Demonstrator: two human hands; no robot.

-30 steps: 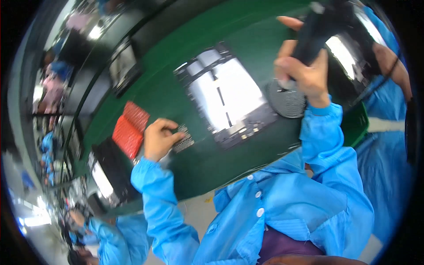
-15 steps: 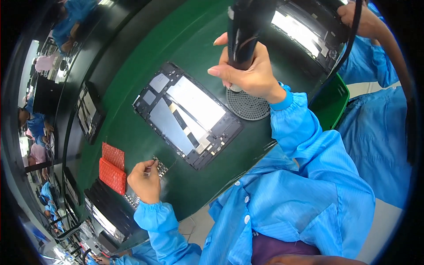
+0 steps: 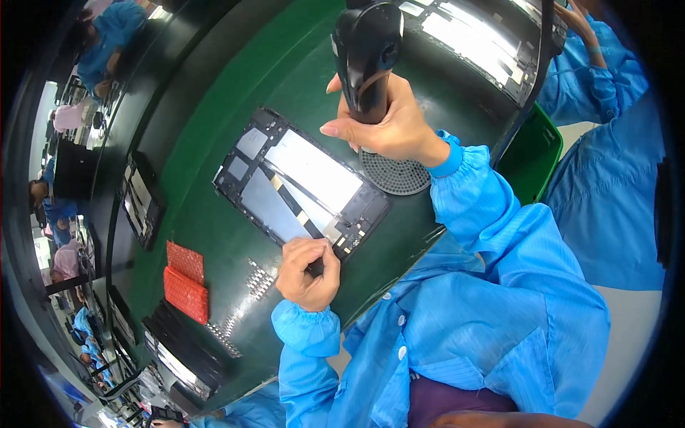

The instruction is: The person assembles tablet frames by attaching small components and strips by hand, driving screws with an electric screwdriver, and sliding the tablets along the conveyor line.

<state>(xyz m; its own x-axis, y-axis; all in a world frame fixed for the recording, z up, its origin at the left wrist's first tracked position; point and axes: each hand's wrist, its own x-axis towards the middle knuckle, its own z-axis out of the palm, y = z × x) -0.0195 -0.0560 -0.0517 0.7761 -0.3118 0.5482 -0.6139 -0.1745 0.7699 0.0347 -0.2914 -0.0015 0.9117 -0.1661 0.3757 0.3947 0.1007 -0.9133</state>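
Observation:
A tablet chassis with silver battery panels and a dark ribbon cable lies at a slant on the green table. At its near edge is my left hand, fingertips pinched together; whatever they hold is too small or hidden. My right hand grips a black electric screwdriver upright, just beyond the chassis's right side. Beneath that hand is a round grey plate full of small holes. The screwdriver's tip is hidden behind my hand. Left of my left hand, small metal parts lie in rows.
Red bubble-wrap pouches lie on the left, near more small metal parts and a stack of dark panels. Another open chassis sits at far left. More chassis lie far right, near a green bin and another person's sleeve.
My left hand has moved right, from the rows of small metal parts to the chassis's near edge. My right hand has shifted slightly left with the screwdriver.

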